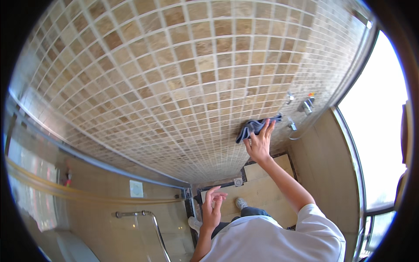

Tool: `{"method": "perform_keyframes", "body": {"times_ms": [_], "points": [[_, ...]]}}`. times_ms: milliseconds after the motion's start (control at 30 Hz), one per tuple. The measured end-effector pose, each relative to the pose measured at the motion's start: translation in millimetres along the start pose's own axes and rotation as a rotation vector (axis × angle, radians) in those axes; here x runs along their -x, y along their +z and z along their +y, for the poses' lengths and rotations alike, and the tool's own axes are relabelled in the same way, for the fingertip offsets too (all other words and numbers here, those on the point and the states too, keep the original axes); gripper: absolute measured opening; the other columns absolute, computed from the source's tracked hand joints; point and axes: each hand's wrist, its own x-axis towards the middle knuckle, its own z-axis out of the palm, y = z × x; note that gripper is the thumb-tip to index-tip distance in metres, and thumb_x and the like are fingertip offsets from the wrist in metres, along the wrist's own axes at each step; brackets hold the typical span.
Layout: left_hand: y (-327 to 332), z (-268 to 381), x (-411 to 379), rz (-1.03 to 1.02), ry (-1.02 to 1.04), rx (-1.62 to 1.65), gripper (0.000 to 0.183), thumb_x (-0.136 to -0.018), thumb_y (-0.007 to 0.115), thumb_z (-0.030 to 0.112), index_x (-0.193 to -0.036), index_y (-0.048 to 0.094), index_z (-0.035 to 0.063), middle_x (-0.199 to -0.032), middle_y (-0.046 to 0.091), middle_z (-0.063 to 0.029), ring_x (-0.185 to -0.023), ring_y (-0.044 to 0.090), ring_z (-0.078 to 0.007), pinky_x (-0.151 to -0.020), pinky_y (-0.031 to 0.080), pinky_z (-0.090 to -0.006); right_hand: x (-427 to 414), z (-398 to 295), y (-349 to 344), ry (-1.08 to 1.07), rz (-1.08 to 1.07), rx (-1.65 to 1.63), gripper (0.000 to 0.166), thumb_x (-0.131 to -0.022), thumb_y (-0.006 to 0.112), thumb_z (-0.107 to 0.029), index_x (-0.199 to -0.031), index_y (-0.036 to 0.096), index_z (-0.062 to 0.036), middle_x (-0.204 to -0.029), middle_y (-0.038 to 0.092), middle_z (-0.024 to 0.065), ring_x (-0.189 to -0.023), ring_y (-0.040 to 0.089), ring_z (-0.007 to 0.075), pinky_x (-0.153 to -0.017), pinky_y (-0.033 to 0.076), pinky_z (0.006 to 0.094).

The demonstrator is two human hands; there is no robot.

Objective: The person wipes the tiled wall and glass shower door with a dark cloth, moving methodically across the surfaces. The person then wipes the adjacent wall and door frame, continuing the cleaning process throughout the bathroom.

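Observation:
A bunched dark grey-blue cloth (253,128) lies pressed to the mosaic tile wall (183,82) under the fingers of my right hand (260,145). That arm reaches forward and to the right, close to the chrome fittings on the wall. My left hand (212,208) hangs in front of my body with its fingers slightly curled and apart, holding nothing. The wall tiles are beige and brown with pale joints.
Chrome taps (307,106) and a wall outlet fitting (292,125) stick out at right, beside a bright window (376,131). A glass panel with a chrome handle (154,219) stands at left. On the floor are a round drain (238,182) and dark border strips.

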Motion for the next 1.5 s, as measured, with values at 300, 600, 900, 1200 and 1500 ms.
{"method": "perform_keyframes", "body": {"times_ms": [300, 600, 900, 1200, 1500], "points": [[-82.4, 36.5, 51.4, 0.290, 0.014, -0.318, 0.034, -0.100, 0.053, 0.009, -0.133, 0.048, 0.0036, -0.104, 0.070, -0.0119, -0.089, 0.063, -0.0165, -0.083, 0.049, -0.0310, -51.3, -275.1, 78.7, -0.264, 0.011, -0.230, 0.056, -0.094, 0.062, -0.031, -0.145, 0.044, -0.0455, -0.154, 0.039, 0.0019, -0.131, 0.045, 0.0333, -0.097, 0.032, 0.0700], [-176.2, 63.6, 87.9, 0.483, 0.006, -0.448, 0.031, -0.100, 0.052, 0.009, -0.130, 0.050, 0.0024, -0.105, 0.070, -0.0122, -0.093, 0.063, -0.0176, -0.085, 0.049, -0.0319, -22.0, -358.9, 155.5, -0.498, -0.253, -0.359, 0.045, -0.091, 0.054, -0.013, -0.136, 0.056, -0.0201, -0.164, 0.022, -0.0115, -0.146, 0.030, 0.0112, -0.115, 0.033, 0.0448], [-117.4, 38.5, 8.0, 0.139, 0.064, -0.427, 0.030, -0.098, 0.057, 0.008, -0.128, 0.053, 0.0031, -0.105, 0.069, -0.0118, -0.092, 0.063, -0.0194, -0.082, 0.049, -0.0316, -42.9, -104.4, 21.6, -0.291, 0.061, 0.021, 0.028, -0.080, 0.074, -0.027, -0.107, 0.071, -0.0347, -0.149, 0.046, -0.0114, -0.133, 0.043, 0.0178, -0.107, 0.028, 0.0563], [33.9, 24.1, -17.3, -0.131, -0.005, -0.272, 0.034, -0.099, 0.058, 0.012, -0.132, 0.051, 0.0053, -0.114, 0.067, -0.0088, -0.098, 0.062, -0.0151, -0.081, 0.047, -0.0276, 11.1, 2.5, 5.2, -0.069, -0.110, 0.080, 0.050, -0.089, 0.068, -0.031, -0.135, 0.056, -0.0433, -0.148, 0.040, 0.0153, -0.131, 0.038, 0.0496, -0.109, 0.021, 0.0709], [-35.7, 28.4, 42.0, 0.378, 0.010, -0.428, 0.034, -0.093, 0.064, 0.008, -0.126, 0.057, 0.0060, -0.114, 0.062, -0.0094, -0.099, 0.058, -0.0176, -0.077, 0.046, -0.0279, -49.6, -237.0, 52.7, -0.286, -0.175, -0.351, 0.058, -0.091, 0.065, -0.023, -0.144, 0.048, -0.0409, -0.157, 0.031, 0.0146, -0.141, 0.032, 0.0446, -0.104, 0.024, 0.0731]]}}
